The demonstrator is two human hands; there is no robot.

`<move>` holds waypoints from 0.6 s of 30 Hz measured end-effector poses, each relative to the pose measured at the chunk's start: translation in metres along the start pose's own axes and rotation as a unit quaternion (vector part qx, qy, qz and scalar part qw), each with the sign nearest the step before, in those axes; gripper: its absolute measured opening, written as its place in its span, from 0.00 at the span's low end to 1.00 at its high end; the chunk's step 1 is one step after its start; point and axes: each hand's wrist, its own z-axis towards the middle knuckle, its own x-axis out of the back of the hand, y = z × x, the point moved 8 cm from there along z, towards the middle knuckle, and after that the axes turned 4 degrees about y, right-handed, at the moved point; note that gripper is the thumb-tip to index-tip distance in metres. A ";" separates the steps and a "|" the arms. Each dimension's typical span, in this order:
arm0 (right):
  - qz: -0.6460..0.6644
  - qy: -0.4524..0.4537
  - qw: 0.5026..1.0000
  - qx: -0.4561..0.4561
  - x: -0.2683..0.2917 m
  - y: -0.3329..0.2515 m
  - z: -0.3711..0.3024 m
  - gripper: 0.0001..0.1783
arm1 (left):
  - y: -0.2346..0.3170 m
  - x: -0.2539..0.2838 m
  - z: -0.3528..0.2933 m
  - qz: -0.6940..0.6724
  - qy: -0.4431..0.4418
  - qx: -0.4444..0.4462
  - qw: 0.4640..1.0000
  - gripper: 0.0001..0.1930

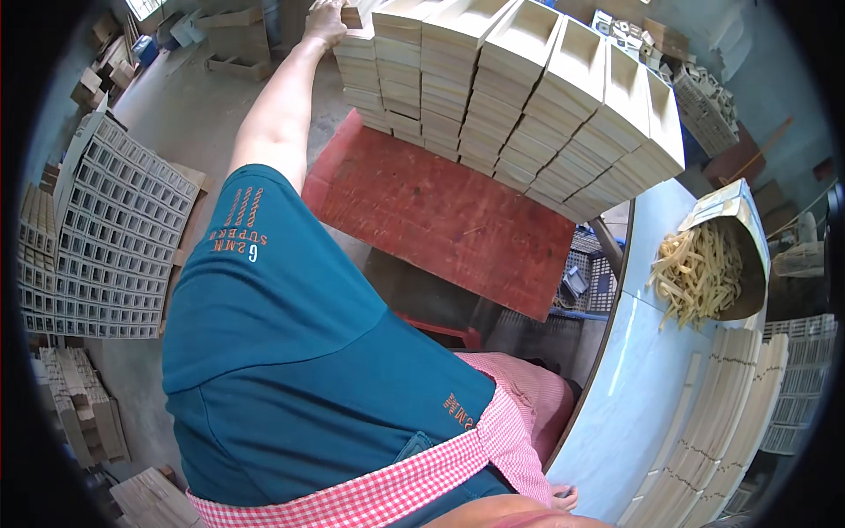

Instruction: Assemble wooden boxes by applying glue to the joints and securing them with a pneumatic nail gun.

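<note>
Stretched far forward, my left hand (326,23) is closed around the edge of a wooden box (354,18) at the left end of a tall stack. The stack of pale, open-topped wooden boxes (493,106) stands in several columns on a red board (440,207). At the lower edge, beside the light-blue tabletop (607,422), only the curled fingers of my right hand (563,498) show. Whatever they may hold is hidden.
On the right-hand table, a tipped carton (753,251) spills pale strips (700,273) near long wooden slats (704,431). A blue plastic crate (594,277) is below the table edge. Stacked slotted frames (123,229) stand on the left, with more wooden pieces (84,405) behind me.
</note>
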 end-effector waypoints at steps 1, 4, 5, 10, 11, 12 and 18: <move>-0.004 0.000 1.000 0.001 0.002 -0.001 0.000 0.12 | 0.003 -0.005 -0.002 -0.002 -0.003 0.000 1.000 0.21; -0.015 0.002 1.000 0.017 0.007 -0.009 0.002 0.12 | 0.019 -0.008 -0.013 0.001 -0.023 -0.050 0.998 0.21; -0.018 0.002 1.000 0.022 0.008 -0.010 0.001 0.12 | 0.023 -0.007 -0.014 0.002 -0.029 -0.067 0.997 0.22; -0.061 0.018 0.997 0.047 0.017 0.012 -0.012 0.13 | 0.035 0.018 -0.018 -0.040 -0.102 -0.033 0.993 0.19; -0.089 -0.017 0.995 0.034 0.028 -0.003 -0.020 0.12 | 0.050 0.017 -0.019 -0.058 -0.128 -0.022 0.990 0.19; -0.063 -0.029 0.997 0.024 0.025 -0.006 -0.017 0.12 | 0.067 0.003 -0.017 -0.077 -0.155 -0.017 0.985 0.19; 0.023 0.002 1.000 -0.020 0.012 -0.040 -0.010 0.16 | 0.026 -0.016 -0.041 -0.179 0.012 0.010 0.984 0.23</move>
